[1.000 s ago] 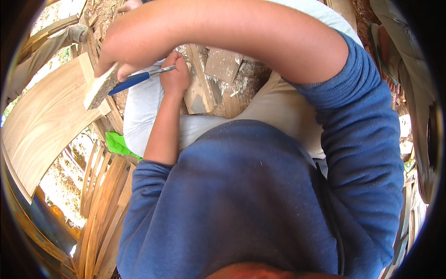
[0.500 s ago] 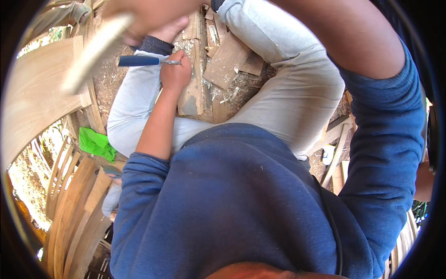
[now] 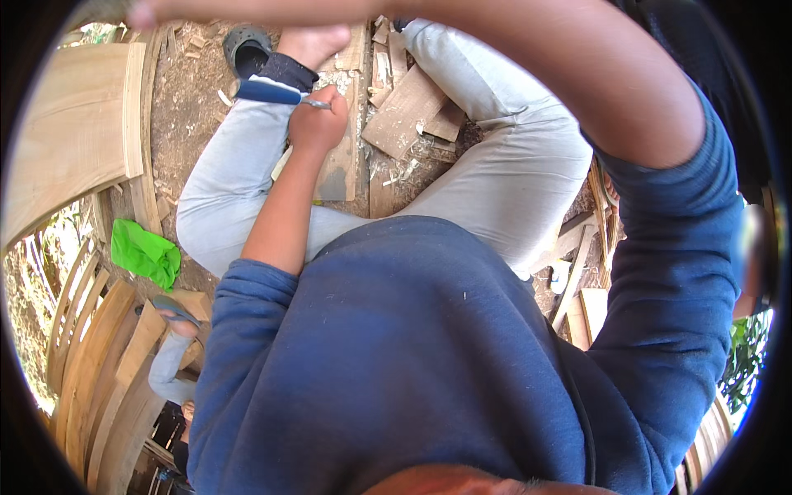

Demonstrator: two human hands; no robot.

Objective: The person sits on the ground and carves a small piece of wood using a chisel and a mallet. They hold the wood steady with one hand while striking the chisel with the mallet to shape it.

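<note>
My left hand (image 3: 318, 122) is closed around the metal shank of a chisel, over my left shin. The chisel's blue handle (image 3: 268, 91) sticks out to the left, with a pale band near its shank end; its cutting end is hidden. My right forearm sweeps across the top of the view. Only a blurred part of my right hand (image 3: 157, 11) shows at the upper left rim, its grip cut off. Below the left fist lies a wooden board (image 3: 337, 177) between my legs, with pale shavings beside the hand.
Several wood offcuts (image 3: 404, 111) and shavings lie between my legs. A large curved wooden panel (image 3: 70, 124) stands at left, near a green cloth (image 3: 145, 252). A dark clog (image 3: 246, 51) sits by my bare foot. Another person's leg (image 3: 169, 367) shows among curved timbers at lower left.
My right hand, which held a pale wooden stick-like tool, has swung up and left to the rim. The chisel handle has shifted slightly right and up; my left hand keeps its hold.
</note>
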